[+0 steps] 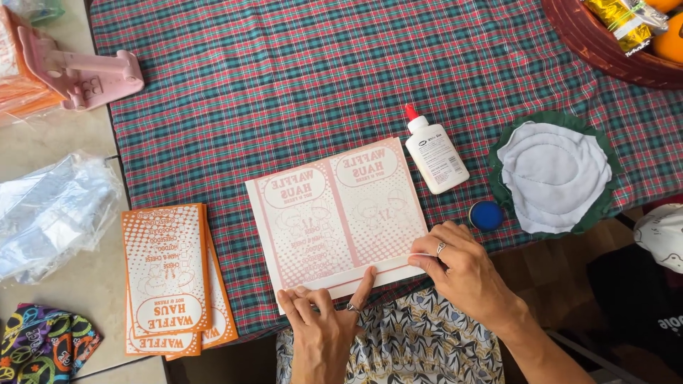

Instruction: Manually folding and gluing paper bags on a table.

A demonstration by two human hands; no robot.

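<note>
Two hands at the near edge of the bench [213, 92], both on a pink printed sheet [338, 213]. Left hand [320, 331] flat, fingers close together, fingertips pressing the sheet's near left corner, thumb stretched right along the folded white strip [388, 268] at the near edge; ring on one finger. Right hand [459, 267] at the near right corner, fingers curled and pinching the end of that strip; ring here too. Sheet lying flat on the plaid cloth [320, 71], near the middle of the bench, printed side up, tilted slightly.

Just beyond the sheet's far right corner: white glue bottle [435, 155] with red tip, lying on the cloth. Right of the sheet, near the right hand: small blue cap [486, 215]. Further right: round white fabric pieces [553, 174] stacked on a green circle [601, 210]. Far right corner: dark red basket [597, 50] with wrapped items inside.

Left of the sheet, well apart: stack of orange printed sheets [171, 277] overhanging the cloth edge. Far left: pink plastic stand [78, 71], clear plastic bag [50, 213], patterned fabric [43, 345] at the near left corner.
</note>
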